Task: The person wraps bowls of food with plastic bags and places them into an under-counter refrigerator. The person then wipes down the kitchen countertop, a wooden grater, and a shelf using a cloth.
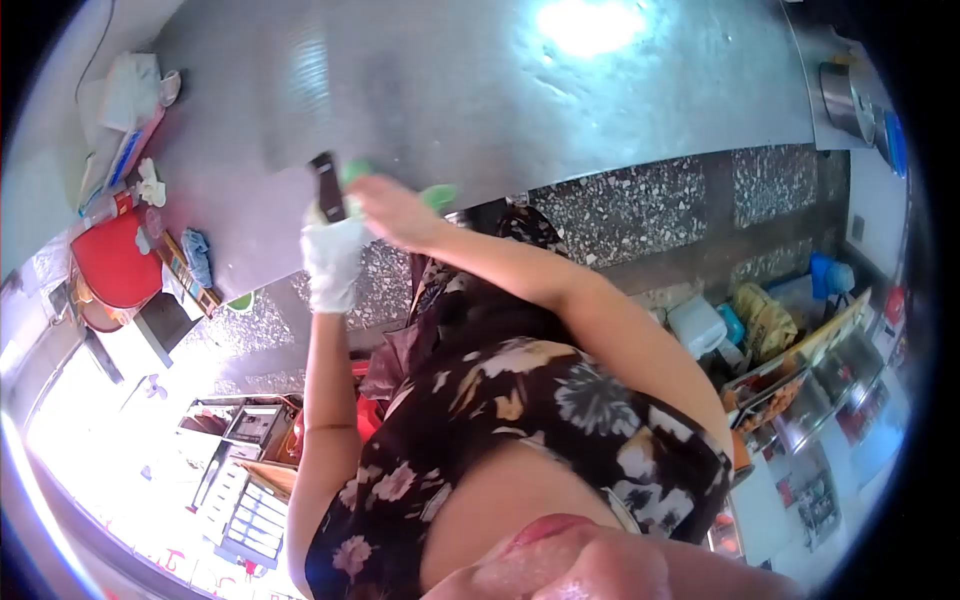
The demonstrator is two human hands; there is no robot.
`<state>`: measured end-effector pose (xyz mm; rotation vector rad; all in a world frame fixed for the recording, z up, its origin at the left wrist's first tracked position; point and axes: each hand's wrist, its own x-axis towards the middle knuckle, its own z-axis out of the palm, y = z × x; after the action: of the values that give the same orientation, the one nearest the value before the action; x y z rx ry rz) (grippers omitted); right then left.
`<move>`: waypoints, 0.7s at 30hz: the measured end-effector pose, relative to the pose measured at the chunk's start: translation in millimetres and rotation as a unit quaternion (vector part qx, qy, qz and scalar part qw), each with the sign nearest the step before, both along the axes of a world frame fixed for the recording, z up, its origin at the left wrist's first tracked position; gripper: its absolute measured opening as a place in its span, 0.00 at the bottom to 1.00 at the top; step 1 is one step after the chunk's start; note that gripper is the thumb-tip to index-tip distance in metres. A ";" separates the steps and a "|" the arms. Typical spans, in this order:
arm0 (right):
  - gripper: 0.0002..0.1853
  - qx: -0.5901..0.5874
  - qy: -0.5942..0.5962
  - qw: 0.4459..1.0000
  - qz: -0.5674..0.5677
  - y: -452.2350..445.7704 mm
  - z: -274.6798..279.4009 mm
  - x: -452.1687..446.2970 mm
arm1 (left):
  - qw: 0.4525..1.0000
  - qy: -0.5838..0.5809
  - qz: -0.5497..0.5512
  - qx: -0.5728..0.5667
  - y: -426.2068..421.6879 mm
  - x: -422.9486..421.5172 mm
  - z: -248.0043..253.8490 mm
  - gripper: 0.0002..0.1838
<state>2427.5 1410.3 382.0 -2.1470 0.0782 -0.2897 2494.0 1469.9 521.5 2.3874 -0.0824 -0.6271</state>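
My left hand, in a white glove, is closed on a dark flat thing with a small pale mark. That thing sticks up from the fist over the near edge of the metal table. Bare and slightly blurred, my right hand is beside it with the fingers bent together. A green piece shows at its fingertips. Another green piece appears beyond the right wrist, near the table edge. Whether the two are one thing I cannot tell.
A red stool-like seat and bags are at the left. A metal pot stands at the far right end. Below the edge is speckled flooring. Containers and a yellow bag lie at the right.
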 end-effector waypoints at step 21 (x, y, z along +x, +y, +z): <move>0.19 -0.133 -0.099 0.952 -0.257 -242.4 30.2 -70.9 | 0.978 -0.103 0.176 -0.039 81.2 -16.5 -31.1 0.08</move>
<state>2356.6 1167.9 412.2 -2.3228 0.5124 -0.8580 2477.5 1551.1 490.4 2.3062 0.2203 -0.2052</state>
